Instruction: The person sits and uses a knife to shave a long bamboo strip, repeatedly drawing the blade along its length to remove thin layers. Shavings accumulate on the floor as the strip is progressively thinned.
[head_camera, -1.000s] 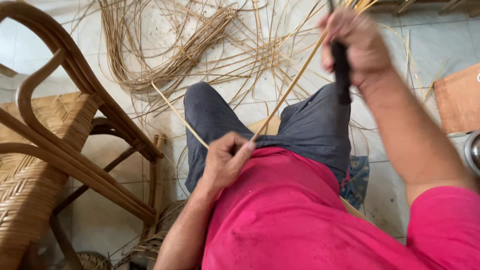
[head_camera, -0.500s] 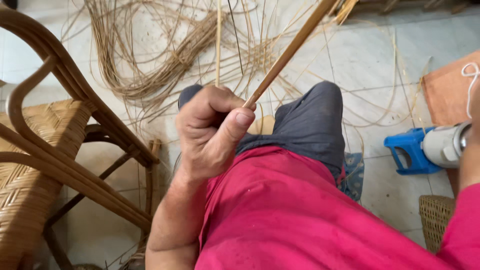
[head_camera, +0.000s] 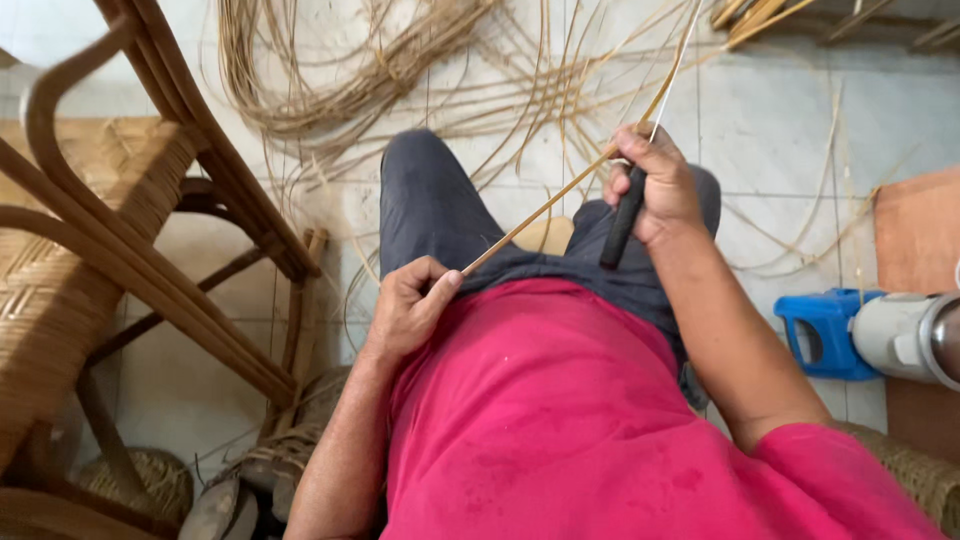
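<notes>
Left hand (head_camera: 408, 305) pinching rattan strip (head_camera: 545, 212), right hand (head_camera: 650, 185) w/ likely knife (head_camera: 622, 218)

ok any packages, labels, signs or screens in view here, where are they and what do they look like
None in view: no package, label, sign or screen shows.
Nearest to it: a blue plastic holder with a handle on the tiled floor at right, joined to a white and grey cylinder; no marking can be made out on either.
</notes>
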